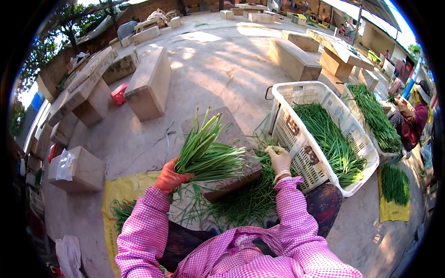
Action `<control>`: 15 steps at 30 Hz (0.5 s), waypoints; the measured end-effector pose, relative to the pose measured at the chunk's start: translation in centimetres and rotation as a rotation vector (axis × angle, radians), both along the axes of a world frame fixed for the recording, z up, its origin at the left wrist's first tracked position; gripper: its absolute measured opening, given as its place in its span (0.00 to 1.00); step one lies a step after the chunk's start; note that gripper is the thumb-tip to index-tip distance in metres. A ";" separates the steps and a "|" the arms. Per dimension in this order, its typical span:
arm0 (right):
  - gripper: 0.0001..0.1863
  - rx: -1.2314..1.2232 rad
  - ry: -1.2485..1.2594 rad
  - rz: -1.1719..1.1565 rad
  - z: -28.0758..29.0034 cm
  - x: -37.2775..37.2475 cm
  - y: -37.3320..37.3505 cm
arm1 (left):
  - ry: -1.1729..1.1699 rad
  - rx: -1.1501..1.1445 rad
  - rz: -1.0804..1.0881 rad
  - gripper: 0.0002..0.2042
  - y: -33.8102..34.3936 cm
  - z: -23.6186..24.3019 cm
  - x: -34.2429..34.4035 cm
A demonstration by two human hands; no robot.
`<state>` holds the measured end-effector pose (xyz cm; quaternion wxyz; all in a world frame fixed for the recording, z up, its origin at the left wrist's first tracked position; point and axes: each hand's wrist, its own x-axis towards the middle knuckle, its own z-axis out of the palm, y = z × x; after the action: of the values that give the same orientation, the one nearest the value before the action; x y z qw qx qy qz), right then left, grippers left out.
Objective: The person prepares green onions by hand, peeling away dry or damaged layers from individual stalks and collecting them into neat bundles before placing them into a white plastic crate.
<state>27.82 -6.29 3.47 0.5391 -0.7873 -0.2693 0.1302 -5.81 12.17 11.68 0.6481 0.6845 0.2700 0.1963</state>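
In an orange-red glove, my left hand [170, 177] is closed round the lower part of a thick bunch of chives [206, 155]. The stalks fan out up and to the right, above a low stone block [227, 123]. My right hand [280, 163], in a pale thin glove, is held with curled fingers just left of a white plastic crate [303, 178]; anything pinched in them is too small to make out. More chives [327, 141] fill part of that crate. Loose green blades and trimmings [245, 199] lie in a heap below my hands, beside the block.
A yellow sack [111, 231] lies at my left with chives [121, 213] on it. Stone benches [150, 85] stand across the yard, and a block [79, 171] holds a plastic bag. At right are a second chive-filled crate [375, 116], a yellow mat [394, 213] and a seated person [412, 116].
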 end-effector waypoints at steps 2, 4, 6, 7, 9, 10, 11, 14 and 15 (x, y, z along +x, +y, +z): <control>0.17 -0.012 -0.190 -0.047 0.9 0.2 -1.1 | -0.030 0.005 -0.007 0.29 -0.1 0.2 -0.5; 0.20 0.038 -0.356 0.087 4.7 -1.6 -0.7 | 0.074 0.100 -0.061 0.28 -0.2 0.6 -0.5; 0.22 0.103 -0.426 0.355 7.7 -5.0 1.1 | 0.191 0.219 -0.118 0.27 -0.2 0.6 -0.4; 0.22 0.125 -0.493 0.501 8.2 -6.6 2.3 | 0.252 0.291 -0.139 0.27 0.0 0.4 -0.3; 0.19 -0.122 -0.321 0.647 8.8 -9.9 3.2 | 0.315 0.334 -0.171 0.27 -0.2 0.7 0.1; 0.14 -0.187 -0.422 0.496 8.7 -10.8 3.3 | 0.324 0.306 -0.178 0.27 -0.6 1.4 0.4; 0.13 -0.174 -0.518 0.455 8.3 -10.4 3.1 | 0.334 0.278 -0.185 0.27 -0.9 1.8 0.7; 0.11 -0.143 -0.718 0.322 6.0 -8.2 2.0 | 0.233 0.112 -0.242 0.28 -1.3 1.5 0.4; 0.11 -0.172 -0.716 0.288 5.0 -6.8 1.3 | 0.238 0.059 -0.244 0.28 -1.3 1.1 0.3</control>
<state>20.97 -4.99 8.47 0.3195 -0.7792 -0.5362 -0.0564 -5.56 10.84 12.78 0.6101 0.7494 0.2538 0.0419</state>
